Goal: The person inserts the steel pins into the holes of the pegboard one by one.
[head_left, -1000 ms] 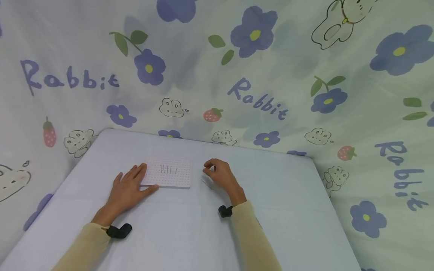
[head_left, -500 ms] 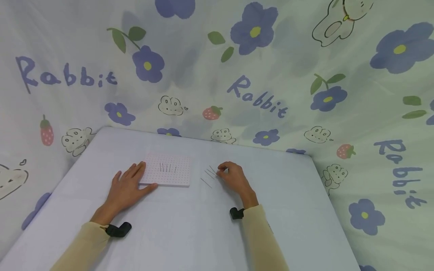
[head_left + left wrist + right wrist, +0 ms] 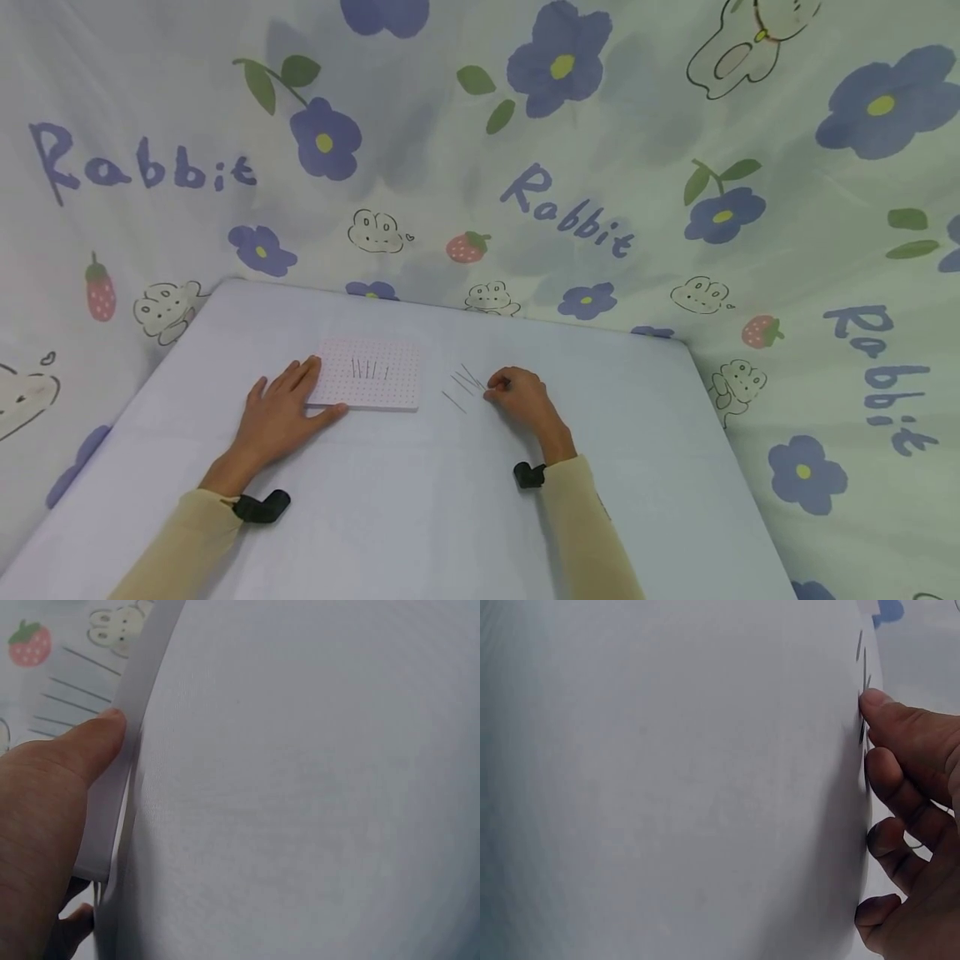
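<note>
A thin white board with a grid of small dots lies left of centre on the table. Several thin dark sticks form a row on it; the left wrist view also shows these dark sticks beyond the thumb. My left hand rests at the board's near left corner, fingers extended along its left side and thumb against the near edge. My right hand, fingers bent, reaches the right ends of several loose sticks. In the right wrist view, thumb and index fingertips are beside the sticks; whether they pinch one is unclear.
The table has a smooth white cover. A patterned curtain with flowers and rabbits hangs behind and at both sides. One loose stick lies apart, nearer the board than the right hand.
My right hand has moved right and slightly down, away from the board, uncovering loose sticks at its left. My left hand keeps its place on the board. The head view has shifted slightly.
</note>
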### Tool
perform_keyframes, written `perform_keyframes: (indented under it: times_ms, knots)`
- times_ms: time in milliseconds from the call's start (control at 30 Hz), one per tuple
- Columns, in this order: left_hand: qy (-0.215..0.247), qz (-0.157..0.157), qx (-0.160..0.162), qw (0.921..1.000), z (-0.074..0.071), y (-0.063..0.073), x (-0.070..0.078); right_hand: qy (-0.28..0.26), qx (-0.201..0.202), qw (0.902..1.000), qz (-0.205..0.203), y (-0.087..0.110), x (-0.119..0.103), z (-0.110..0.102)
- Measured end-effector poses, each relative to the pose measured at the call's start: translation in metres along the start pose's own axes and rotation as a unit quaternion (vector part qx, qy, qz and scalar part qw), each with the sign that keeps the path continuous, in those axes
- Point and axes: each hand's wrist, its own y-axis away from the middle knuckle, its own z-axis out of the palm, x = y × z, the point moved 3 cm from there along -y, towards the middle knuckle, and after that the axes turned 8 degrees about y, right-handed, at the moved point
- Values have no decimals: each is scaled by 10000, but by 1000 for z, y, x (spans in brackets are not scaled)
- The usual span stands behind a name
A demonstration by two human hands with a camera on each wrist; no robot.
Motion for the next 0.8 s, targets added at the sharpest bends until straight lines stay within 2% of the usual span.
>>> perform_keyframes:
  times_ms: [367,800]
  knots:
    - [3,20,-1,10000,2,1,-1,217,-128,9996,99,-2,-3,0]
    - [-15,39,28,10000,2,1,-1,319,-135,9994,-56,-3,-5,-2]
